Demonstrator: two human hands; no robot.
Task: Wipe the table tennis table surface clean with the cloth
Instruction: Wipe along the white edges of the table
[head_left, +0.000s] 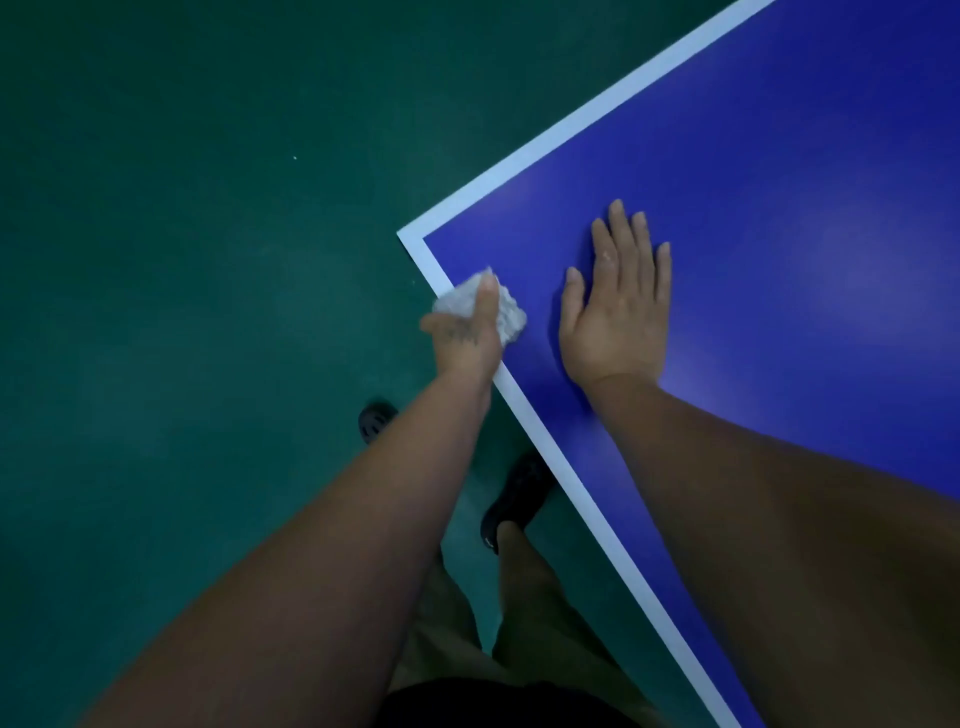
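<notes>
Left hand (467, 332) gripping white cloth (506, 312) at blue table's (779, 208) near-left corner, right hand (618, 312) flat on it, fingers straight, slightly apart

Your table tennis table (753, 208) has a flat, deep blue top edged with a white border line, and one corner of it points toward the left of the view. The cloth (506, 312) is a small, white, crumpled wad with a nubbly texture. It sits on the table just beside that corner, lying across the white line of the near edge, with part of it on the blue surface and part hanging over the edge.
</notes>
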